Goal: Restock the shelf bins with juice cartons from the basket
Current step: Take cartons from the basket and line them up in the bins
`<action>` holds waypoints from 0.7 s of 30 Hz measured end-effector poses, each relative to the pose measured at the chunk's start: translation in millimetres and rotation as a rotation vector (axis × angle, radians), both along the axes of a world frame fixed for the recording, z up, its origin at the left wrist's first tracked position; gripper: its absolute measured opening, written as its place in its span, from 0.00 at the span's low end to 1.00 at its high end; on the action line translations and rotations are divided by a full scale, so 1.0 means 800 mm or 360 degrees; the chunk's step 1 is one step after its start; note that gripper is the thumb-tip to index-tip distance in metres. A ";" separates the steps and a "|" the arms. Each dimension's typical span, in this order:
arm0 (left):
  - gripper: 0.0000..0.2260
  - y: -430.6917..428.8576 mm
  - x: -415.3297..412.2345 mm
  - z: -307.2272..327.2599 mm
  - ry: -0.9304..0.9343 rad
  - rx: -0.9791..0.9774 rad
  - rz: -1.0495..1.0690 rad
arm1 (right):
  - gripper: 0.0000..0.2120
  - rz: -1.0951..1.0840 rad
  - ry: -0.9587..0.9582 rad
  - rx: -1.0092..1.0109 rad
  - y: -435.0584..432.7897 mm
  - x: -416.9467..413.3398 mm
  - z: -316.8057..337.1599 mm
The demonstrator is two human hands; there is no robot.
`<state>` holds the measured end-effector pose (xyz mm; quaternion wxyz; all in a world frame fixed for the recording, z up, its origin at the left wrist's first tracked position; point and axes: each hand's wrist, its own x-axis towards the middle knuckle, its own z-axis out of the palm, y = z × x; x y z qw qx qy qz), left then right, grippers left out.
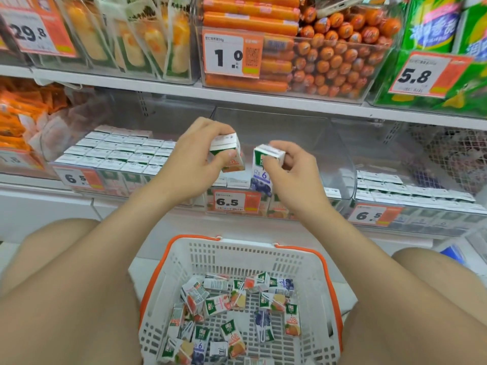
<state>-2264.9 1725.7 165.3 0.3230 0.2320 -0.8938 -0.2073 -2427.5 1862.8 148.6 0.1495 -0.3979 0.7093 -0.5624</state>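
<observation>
My left hand [196,156] grips an orange juice carton [232,156] by its top, held above the middle clear shelf bin [340,159]. Just right of it, my right hand [286,164] holds a blueberry juice carton [262,175] upright over the same bin's front. Rows of white-topped cartons [116,151] fill the left bin, and more cartons [395,188] stand in the right bin. A white basket with orange handles [237,259] sits on the floor between my knees, with several loose juice cartons [232,312] lying jumbled inside.
Price tags reading 6.5 [228,202] hang on the bin fronts. The shelf above [237,94] carries bins of orange sausages [329,56], packaged cakes and green packs. Orange snack bags [18,114] sit at the left. My knees flank the basket.
</observation>
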 end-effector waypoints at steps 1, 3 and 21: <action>0.14 -0.008 -0.005 -0.001 -0.0040 -0.0040 0.0005 | 0.18 0.0008 0.0140 0.0000 -0.007 -0.005 0.003; 0.15 -0.024 -0.017 -0.010 -0.0139 -0.0110 0.0036 | 0.18 0.0028 0.0388 0.0055 -0.023 -0.020 0.005; 0.20 -0.058 -0.054 -0.048 -0.1490 -0.0739 0.0334 | 0.16 0.0092 0.0701 0.0324 -0.062 -0.054 -0.019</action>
